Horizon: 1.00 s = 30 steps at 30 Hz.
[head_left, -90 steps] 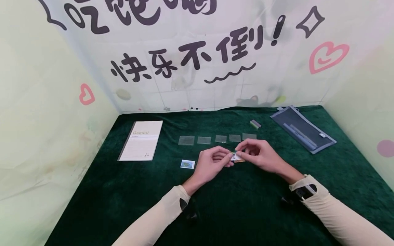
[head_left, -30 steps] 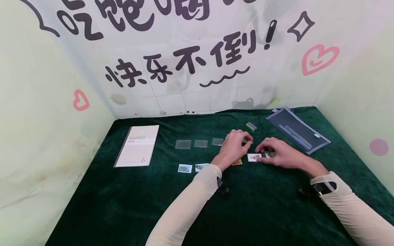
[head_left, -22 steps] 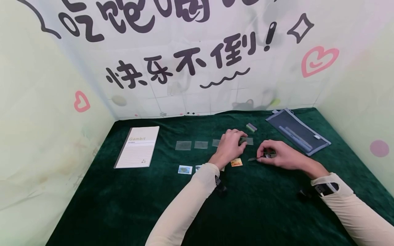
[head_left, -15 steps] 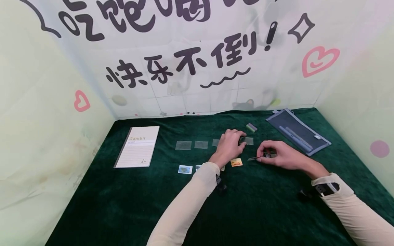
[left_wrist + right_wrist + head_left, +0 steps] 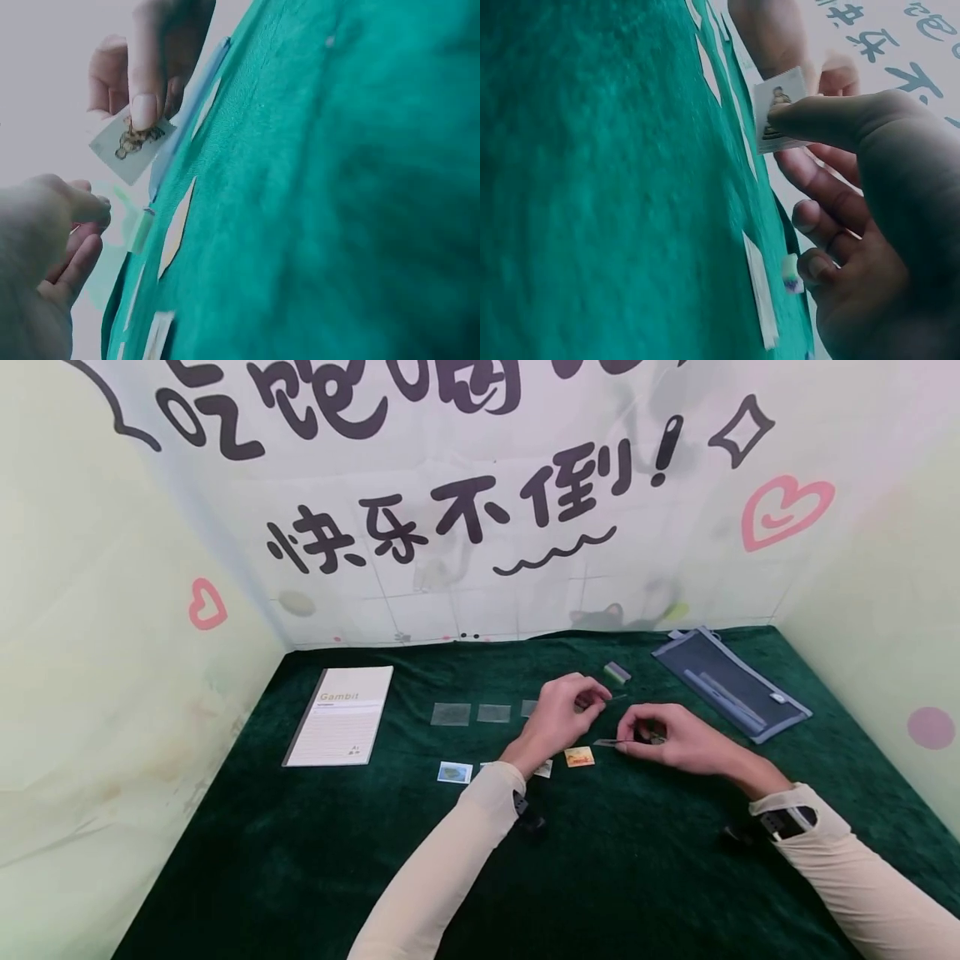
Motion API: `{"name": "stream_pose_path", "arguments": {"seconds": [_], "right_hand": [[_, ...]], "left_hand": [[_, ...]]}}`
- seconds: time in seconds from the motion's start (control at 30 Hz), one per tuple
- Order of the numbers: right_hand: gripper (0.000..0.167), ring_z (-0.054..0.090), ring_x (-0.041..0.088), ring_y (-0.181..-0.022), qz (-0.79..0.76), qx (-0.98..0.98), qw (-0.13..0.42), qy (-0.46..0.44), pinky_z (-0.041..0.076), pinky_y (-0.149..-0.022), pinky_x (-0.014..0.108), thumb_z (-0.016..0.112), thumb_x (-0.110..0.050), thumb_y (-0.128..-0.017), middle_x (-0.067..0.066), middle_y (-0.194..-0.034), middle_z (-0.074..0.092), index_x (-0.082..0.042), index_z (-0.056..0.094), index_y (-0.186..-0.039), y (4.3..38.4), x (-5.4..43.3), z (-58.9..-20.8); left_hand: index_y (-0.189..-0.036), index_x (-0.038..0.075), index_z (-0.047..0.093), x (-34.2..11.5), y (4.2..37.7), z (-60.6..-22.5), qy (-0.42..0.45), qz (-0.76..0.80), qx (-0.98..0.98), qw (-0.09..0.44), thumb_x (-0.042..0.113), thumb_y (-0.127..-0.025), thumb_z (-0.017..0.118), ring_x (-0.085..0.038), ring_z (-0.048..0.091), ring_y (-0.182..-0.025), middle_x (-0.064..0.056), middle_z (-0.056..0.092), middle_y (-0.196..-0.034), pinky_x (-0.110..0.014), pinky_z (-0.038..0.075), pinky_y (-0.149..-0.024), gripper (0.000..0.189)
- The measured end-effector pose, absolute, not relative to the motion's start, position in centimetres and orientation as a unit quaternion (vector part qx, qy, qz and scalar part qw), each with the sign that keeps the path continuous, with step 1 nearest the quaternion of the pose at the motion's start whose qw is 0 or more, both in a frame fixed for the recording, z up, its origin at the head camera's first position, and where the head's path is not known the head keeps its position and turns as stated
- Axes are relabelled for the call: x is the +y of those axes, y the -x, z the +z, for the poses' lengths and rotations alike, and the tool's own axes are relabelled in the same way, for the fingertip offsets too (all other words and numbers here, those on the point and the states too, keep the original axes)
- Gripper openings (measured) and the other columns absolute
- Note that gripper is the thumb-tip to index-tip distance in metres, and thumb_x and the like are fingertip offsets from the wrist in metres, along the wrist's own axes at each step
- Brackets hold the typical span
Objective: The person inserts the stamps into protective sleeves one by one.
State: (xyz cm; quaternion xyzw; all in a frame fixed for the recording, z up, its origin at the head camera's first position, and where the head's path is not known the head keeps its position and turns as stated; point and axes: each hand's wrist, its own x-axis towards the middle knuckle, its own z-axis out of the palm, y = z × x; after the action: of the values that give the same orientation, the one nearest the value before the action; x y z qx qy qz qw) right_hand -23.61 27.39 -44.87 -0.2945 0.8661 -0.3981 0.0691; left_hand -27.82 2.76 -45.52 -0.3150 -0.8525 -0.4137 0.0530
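Note:
In the head view my left hand [image 5: 561,714] pinches a small clear plastic sleeve [image 5: 618,697], seen nearly edge-on and raised from the cloth. Close by on the right, my right hand [image 5: 678,739] holds a postage stamp between thumb and fingers. That stamp [image 5: 778,97] shows a brown figure on a pale ground in the right wrist view, the thumb covering part of it. Nearer me lie an orange stamp [image 5: 580,757] and a blue stamp [image 5: 454,772]; the left forearm partly hides others between them. Another stamp [image 5: 760,292] lies on the cloth beneath my right hand.
More clear sleeves [image 5: 451,714] lie in a row on the dark green cloth [image 5: 637,877]. A notebook [image 5: 341,718] is at the left, a small eraser [image 5: 617,672] behind the hands. At the back right lies a blue mesh zip pouch [image 5: 731,685].
From both being together over the stamps, my hands have moved apart; the stamps now lie in a row. My right hand has lifted one stamp, and my left has picked up a sleeve.

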Motion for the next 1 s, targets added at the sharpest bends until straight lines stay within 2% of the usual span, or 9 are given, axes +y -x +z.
{"name": "stream_pose_path", "arguments": {"seconds": [0.13, 0.33, 0.47, 0.6, 0.8, 0.9, 1.0], "right_hand": [[0.009, 0.056, 0.015, -0.071, -0.411, 0.863, 0.056, 0.289, 0.047, -0.062, 0.028, 0.077, -0.023, -0.103, -0.002, -0.086, 0.063, -0.029, 0.071, -0.105, 23.4, 26.3, -44.8], [0.007, 0.057, 0.016, -0.071, -0.44, 0.857, 0.035, 0.266, 0.049, -0.062, 0.028, 0.072, -0.025, -0.107, -0.001, -0.091, 0.066, -0.029, 0.072, -0.113, 22.5, 24.2, -44.6], [0.009, 0.058, 0.018, -0.07, -0.465, 0.849, 0.022, 0.251, 0.05, -0.06, 0.028, 0.069, -0.025, -0.108, 0.002, -0.091, 0.065, -0.026, 0.072, -0.117, 21.9, 22.4, -44.5], [0.008, 0.059, 0.019, -0.067, -0.484, 0.841, 0.004, 0.239, 0.051, -0.059, 0.028, 0.067, -0.023, -0.109, 0.004, -0.086, 0.065, -0.022, 0.071, -0.117, 21.2, 20.7, -44.7], [0.011, 0.065, 0.024, -0.065, -0.52, 0.822, 0.033, 0.229, 0.051, -0.058, 0.03, 0.062, -0.027, -0.112, 0.008, -0.078, 0.067, -0.018, 0.066, -0.118, 20.2, 19.4, -45.4], [0.015, 0.068, 0.025, -0.063, -0.546, 0.803, 0.049, 0.234, 0.053, -0.057, 0.032, 0.063, -0.024, -0.112, 0.011, -0.083, 0.074, -0.014, 0.065, -0.123, 20.2, 19.2, -45.9], [0.017, 0.067, 0.027, -0.059, -0.574, 0.782, 0.054, 0.235, 0.051, -0.05, 0.032, 0.064, -0.02, -0.111, 0.015, -0.088, 0.078, -0.011, 0.065, -0.126, 20.2, 19.2, -46.5]], "left_hand": [[-0.117, 0.02, 0.079, 1.0, 26.6, -45.4, 0.33, -0.44, -0.833, 0.059, 0.018, -0.108, 0.069, 0.001, 0.067, -0.097, 0.005, 0.073, -0.114, -0.012, 0.058, -0.09, 0.014], [-0.119, 0.023, 0.077, -2.3, 24.5, -45.3, 0.306, -0.487, -0.817, 0.04, 0.024, -0.108, 0.07, 0.001, 0.071, -0.097, 0.007, 0.076, -0.116, -0.021, 0.062, -0.089, 0.013], [-0.119, 0.022, 0.075, -4.4, 23.3, -45.5, 0.265, -0.545, -0.796, 0.003, 0.03, -0.108, 0.069, -0.003, 0.075, -0.107, 0.006, 0.078, -0.118, -0.024, 0.063, -0.097, 0.014], [-0.122, 0.016, 0.073, -6.2, 22.3, -46.0, 0.231, -0.603, -0.762, -0.046, 0.032, -0.108, 0.069, -0.01, 0.079, -0.109, 0.001, 0.082, -0.118, -0.028, 0.064, -0.098, 0.021], [-0.118, 0.019, 0.074, -7.7, 20.7, -46.5, 0.199, -0.617, -0.76, -0.057, 0.032, -0.106, 0.073, -0.013, 0.081, -0.102, 0.0, 0.083, -0.11, -0.027, 0.065, -0.093, 0.018], [-0.117, 0.02, 0.075, -8.1, 20.0, -46.9, 0.191, -0.622, -0.757, -0.057, 0.032, -0.105, 0.075, -0.014, 0.081, -0.097, 0.0, 0.084, -0.107, -0.028, 0.066, -0.09, 0.017], [-0.116, 0.02, 0.077, -8.4, 19.7, -47.1, 0.189, -0.623, -0.757, -0.051, 0.034, -0.105, 0.075, -0.016, 0.082, -0.091, 0.001, 0.084, -0.103, -0.03, 0.067, -0.084, 0.018]]}}
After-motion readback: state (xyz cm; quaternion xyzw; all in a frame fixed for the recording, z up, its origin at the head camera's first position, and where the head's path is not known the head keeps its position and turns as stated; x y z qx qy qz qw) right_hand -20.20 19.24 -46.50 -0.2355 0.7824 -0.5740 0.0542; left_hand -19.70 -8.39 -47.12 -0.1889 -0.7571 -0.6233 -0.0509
